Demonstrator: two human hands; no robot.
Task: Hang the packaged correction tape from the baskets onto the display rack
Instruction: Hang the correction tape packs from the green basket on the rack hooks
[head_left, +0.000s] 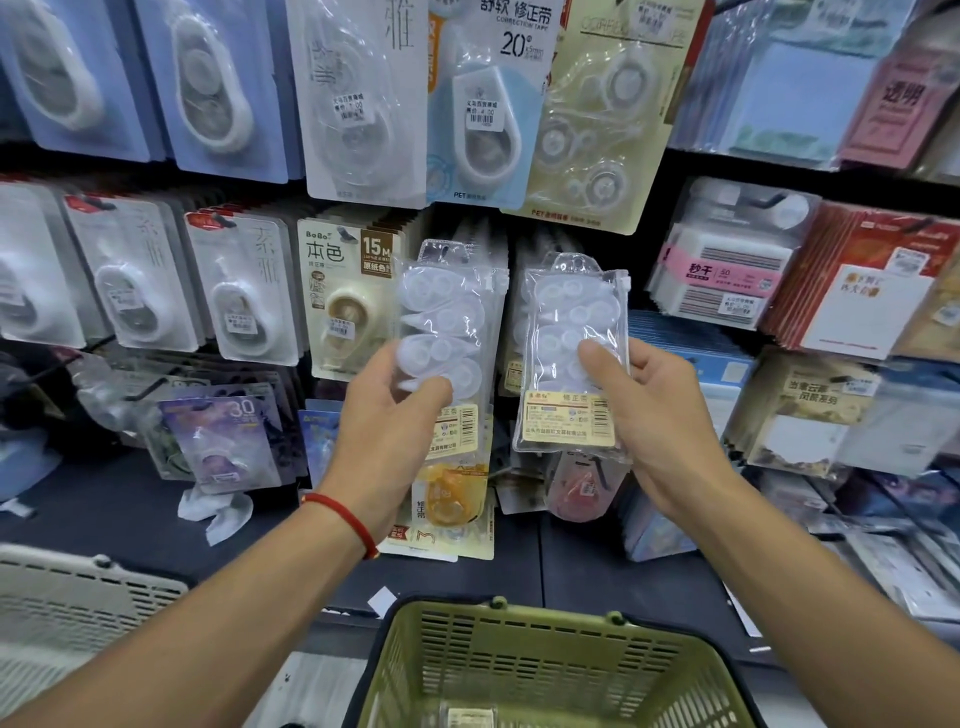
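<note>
Holding two clear pouches of correction tape before the display rack (519, 249): left pouch (452, 317) pinched by left hand (387, 415) fingers, right pouch (574, 343) by right hand (660, 421). Risk: slick film slips, or hang hole misses a crowded peg. Green basket (545, 670) below.

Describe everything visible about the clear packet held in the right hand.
The clear packet is a soft transparent plastic pouch holding several white correction tape cases stacked inside. A hang hole sits in its top tab, and a cream label with red print and a barcode fills the bottom. It is held upright in front of the display rack, not yet on a hook. The right hand grips its right edge, thumb across the front.
</note>
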